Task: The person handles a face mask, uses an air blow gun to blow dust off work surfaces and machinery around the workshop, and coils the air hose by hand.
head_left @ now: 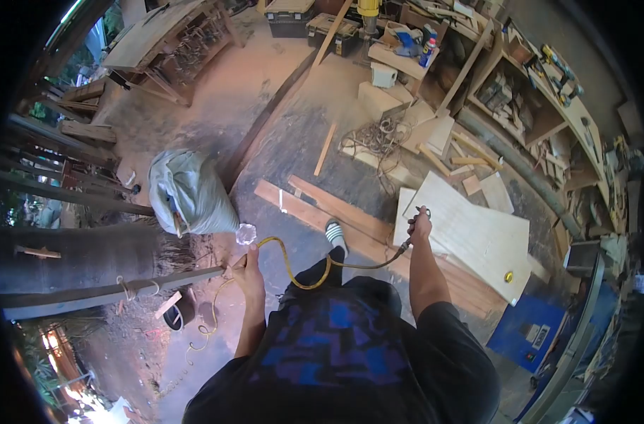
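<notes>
My left hand [248, 274] is closed around the yellow hose [285, 258], near the end of a long wooden pole [188, 277]. Just above its fingertips is a small clear, shiny object [246, 234]; whether the hand touches it cannot be told. Out to the right, my right hand [420, 227] grips a small dark tool, an air nozzle by its look, joined to the hose's dark end [400, 252]. The hose sags between both hands across my lap. Pale plywood sheets [470, 233] lie beside my right hand.
A stuffed white sack [188, 191] stands at the left. Reddish planks [336, 219] lie around my sandaled foot. A black bucket [179, 314] is at lower left, a blue case [527, 332] at lower right. Tangled rope [382, 138] and cluttered shelves [541, 106] are farther off.
</notes>
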Tool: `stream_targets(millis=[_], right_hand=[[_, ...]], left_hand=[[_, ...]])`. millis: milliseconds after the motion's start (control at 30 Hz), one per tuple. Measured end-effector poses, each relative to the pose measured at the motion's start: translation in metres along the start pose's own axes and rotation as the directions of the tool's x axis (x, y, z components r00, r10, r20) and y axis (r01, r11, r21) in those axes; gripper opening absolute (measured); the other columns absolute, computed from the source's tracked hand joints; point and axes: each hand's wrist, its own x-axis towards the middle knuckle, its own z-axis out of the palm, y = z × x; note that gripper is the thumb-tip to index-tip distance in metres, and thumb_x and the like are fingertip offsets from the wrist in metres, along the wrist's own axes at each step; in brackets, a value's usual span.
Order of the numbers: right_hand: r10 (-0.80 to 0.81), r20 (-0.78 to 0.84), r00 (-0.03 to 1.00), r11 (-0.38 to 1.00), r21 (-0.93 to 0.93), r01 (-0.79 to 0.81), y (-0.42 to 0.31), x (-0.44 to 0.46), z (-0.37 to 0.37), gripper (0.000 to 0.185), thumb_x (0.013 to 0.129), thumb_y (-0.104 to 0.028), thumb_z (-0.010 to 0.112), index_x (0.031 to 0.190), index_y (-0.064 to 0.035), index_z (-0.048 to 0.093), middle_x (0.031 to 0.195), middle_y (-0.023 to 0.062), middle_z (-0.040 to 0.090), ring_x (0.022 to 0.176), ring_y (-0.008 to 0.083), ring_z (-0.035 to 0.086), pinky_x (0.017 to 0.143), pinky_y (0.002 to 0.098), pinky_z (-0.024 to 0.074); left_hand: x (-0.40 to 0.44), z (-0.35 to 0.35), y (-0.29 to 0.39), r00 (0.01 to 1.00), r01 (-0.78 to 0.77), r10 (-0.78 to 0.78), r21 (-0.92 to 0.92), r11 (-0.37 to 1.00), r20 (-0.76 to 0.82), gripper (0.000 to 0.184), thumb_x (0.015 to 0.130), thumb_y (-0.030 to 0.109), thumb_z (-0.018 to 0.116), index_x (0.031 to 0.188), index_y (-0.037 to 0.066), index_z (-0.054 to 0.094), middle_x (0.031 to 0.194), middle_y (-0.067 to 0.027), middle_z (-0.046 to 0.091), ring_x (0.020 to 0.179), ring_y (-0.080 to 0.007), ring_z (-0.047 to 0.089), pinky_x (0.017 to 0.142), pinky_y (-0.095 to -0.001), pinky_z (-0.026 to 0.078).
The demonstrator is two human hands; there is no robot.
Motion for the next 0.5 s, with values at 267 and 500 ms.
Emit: stream_targets(millis=[267, 500], right_hand=[[-0.048, -0.02, 0.999, 0.999, -0.022, 0.047, -0.109, 0.067, 0.115, 0.046, 0.091, -0.05, 0.054, 0.077, -0.0058, 0.053, 0.054, 0.0081, 0.05, 0.037, 0.0168, 0.04, 0.036, 0.0314, 0.0333], [-0.188, -0.167, 0.968, 0.971, 0.116, 0.209, -0.216, 0.129, 0.144, 0.051, 0.089, -0.053, 0.052, 0.076, -0.0038, 0.055, 0.059, 0.0075, 0.051, 0.041, 0.0164, 0.042, 0.038, 0.0314, 0.0337]], left_hand=[[0.101, 0.088, 0.047, 0.999, 0.009, -0.01, -0.014, 1.0, -0.039, 0.049, 0.093, 0.027, 0.064, 0.054, 0.01, 0.04, 0.056, 0.0076, 0.032, 0.055, -0.0048, 0.026, 0.05, -0.0287, 0.016], [0.154, 0.137, 0.091, 0.998, -0.038, 0.034, -0.073, 0.997, -0.053, 0.051, 0.095, 0.027, 0.062, 0.053, 0.011, 0.038, 0.055, 0.0081, 0.032, 0.053, -0.0039, 0.025, 0.049, -0.0288, 0.014]])
